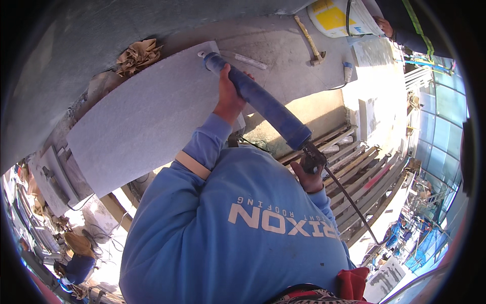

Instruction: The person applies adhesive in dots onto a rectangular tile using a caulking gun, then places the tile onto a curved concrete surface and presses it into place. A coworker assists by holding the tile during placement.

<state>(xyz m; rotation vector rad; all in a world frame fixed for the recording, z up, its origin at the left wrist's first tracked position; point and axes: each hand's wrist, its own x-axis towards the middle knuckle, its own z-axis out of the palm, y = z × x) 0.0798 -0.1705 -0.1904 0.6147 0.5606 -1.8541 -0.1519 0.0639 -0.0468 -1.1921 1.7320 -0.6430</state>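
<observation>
My left hand (229, 93) grips the upper part of a long blue caulking gun (268, 111), held diagonally with its short white tip at the upper left, over a pale grey board (136, 131). My right hand (309, 177) is closed around the gun's black handle (315, 159) at the lower right, partly hidden behind it; a long bent rod sticks out from there. Near the tip lies a thin translucent strip (245, 61). A hammer (306, 35) with a wooden handle lies on the grey surface, and a small pale tube (348, 73) is at its edge.
Crumpled brown paper (136, 58) lies against the wall (61, 61). Another person's hand (383, 25) is beside a white-and-yellow bucket (331, 15). Metal and wooden bars (364, 182) run below at the right, with glass panels beyond. A worker (81, 266) and clutter show at lower left.
</observation>
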